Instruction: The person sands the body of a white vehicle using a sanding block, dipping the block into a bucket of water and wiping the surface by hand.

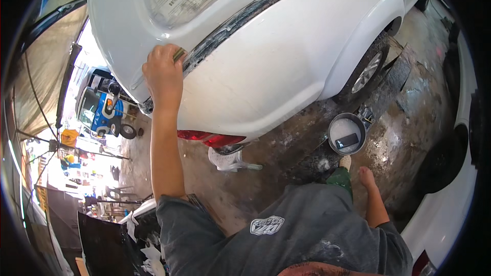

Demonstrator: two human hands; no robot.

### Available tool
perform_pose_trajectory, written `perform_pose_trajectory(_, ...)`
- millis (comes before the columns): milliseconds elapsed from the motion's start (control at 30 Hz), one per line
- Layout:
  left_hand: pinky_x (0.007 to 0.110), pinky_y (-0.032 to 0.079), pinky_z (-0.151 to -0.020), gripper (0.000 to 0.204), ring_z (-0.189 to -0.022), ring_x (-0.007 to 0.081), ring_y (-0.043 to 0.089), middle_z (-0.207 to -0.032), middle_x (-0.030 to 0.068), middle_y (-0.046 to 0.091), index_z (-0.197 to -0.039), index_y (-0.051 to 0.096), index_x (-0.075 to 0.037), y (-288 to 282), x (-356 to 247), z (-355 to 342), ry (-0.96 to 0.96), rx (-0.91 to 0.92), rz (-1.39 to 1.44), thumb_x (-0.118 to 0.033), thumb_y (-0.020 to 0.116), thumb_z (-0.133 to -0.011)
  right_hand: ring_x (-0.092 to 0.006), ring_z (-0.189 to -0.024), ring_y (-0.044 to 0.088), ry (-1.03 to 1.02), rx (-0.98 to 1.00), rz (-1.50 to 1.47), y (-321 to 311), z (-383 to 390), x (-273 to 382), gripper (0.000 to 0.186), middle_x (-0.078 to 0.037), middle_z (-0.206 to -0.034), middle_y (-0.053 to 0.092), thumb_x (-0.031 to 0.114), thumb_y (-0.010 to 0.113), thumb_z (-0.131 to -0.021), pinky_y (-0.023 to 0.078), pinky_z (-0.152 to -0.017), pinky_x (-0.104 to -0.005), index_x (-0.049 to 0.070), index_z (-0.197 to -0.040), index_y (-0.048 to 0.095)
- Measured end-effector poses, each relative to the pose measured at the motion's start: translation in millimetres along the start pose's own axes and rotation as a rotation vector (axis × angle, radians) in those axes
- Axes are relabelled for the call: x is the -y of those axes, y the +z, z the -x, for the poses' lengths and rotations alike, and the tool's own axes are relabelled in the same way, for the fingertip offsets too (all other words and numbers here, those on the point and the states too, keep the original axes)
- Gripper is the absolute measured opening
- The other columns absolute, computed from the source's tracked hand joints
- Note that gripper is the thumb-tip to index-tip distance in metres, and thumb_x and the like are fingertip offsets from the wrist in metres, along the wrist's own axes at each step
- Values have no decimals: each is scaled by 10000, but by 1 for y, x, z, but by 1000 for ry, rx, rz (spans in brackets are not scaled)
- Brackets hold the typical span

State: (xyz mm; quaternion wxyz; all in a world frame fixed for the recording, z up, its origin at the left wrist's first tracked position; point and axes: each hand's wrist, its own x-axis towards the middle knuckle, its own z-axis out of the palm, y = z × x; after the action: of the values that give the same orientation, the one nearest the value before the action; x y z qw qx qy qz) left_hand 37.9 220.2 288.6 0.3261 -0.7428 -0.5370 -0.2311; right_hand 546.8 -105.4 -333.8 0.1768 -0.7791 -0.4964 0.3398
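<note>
My left hand (162, 69) is raised to the white car (271, 66), its fingers closed around a small brownish-yellow block (179, 54). The block, possibly a sanding pad, is mostly hidden by the hand. It lies at the lower end of a dark strip (230, 24) smeared with whitish residue, which runs along the car body. Below the forearm is a red tail light (212, 138). My right hand (366, 176) hangs low beside my body, away from the car. Nothing shows in it, and its foreshortened fingers are hard to make out.
On the wet, stained floor stands a round bucket (331, 134) of whitish liquid with a dark rectangular thing (348, 141) in it. A white plastic basket-like item (225, 160) sits under the car's rear. Another white car (450, 214) stands close on the right; a blue vehicle (105, 115) is farther left.
</note>
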Motion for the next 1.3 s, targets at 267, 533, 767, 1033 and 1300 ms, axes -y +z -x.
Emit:
perform_pose_trajectory(267, 435, 419, -873, 164, -998, 247, 583, -959, -8, 628, -918, 678, -160, 6, 7, 1, 185, -113, -67, -118, 774, -792, -422, -1050, 675, 29, -55, -16, -4, 9, 27, 269, -248, -1079, 713, 187, 635, -928, 534, -915, -452, -12, -1096, 706)
perform_pose_trajectory(533, 432, 412, -856, 177, -992, 236, 576, -950, -30, 637, -885, 661, -173, 27, -34, -46, 340, -136, -78, -138, 785, -762, -450, -1086, 634, -387, -18, -150, -6, -39, 156, 290, -258, -1104, 674, 163, 629, -940, 501, -946, -477, -14, -1166, 670)
perform_pose_trajectory(767, 434, 423, -849, 182, -981, 242, 572, -955, -21, 637, -887, 650, -164, 29, -13, -32, 304, -121, -74, -137, 775, -758, -407, -1072, 645, -343, -38, -166, -23, -26, 167, 306, -233, -1128, 665, 130, 669, -927, 508, -936, -426, -19, -1195, 655)
perform_pose_trajectory(1033, 423, 418, -829, 176, -969, 245, 567, -946, -19, 637, -880, 645, -153, 42, -34, -45, 371, -172, -59, -142, 780, -767, -353, -953, 654, -464, -8, -307, -25, -32, 217, 301, -191, -1121, 651, 117, 678, -924, 514, -863, -405, -9, -1196, 648)
perform_pose_trajectory(1300, 438, 434, -847, 174, -993, 261, 574, -957, -6, 650, -879, 669, -151, 53, -74, -80, 383, -195, -83, -248, 802, -822, -323, -950, 666, -501, 1, -335, -34, -41, 232, 305, -171, -1150, 643, 122, 668, -948, 526, -850, -388, 2, -1226, 626)
